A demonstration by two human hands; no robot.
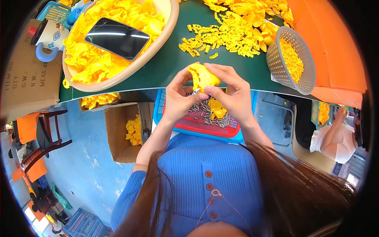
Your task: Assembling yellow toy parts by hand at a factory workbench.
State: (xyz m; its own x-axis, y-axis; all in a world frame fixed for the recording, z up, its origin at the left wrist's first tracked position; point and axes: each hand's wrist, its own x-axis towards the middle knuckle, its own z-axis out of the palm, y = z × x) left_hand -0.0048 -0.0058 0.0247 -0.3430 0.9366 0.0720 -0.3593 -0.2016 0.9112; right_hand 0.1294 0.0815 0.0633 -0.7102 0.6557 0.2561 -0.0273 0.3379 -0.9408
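Both my hands hold one yellow plastic part [203, 76] above my lap, just below the edge of the green table [169, 59]. My left hand [178, 98] grips its left side, thumb and fingers curled around it. My right hand [233, 93] covers its right side, and a small silver metal pin [196, 91] shows at the part's lower edge between my fingertips. Under my hands, a red tray [205, 125] inside a blue basket [160, 103] holds several metal pins and a few yellow parts [216, 108].
A beige tub [158, 43] of yellow parts with a black phone [117, 38] on top stands at the left. Loose yellow pieces [233, 27] lie mid-table beside a tipped grey mesh basket [291, 59]. A cardboard box [126, 132] with parts sits on the floor. Another person [335, 138] sits at the right.
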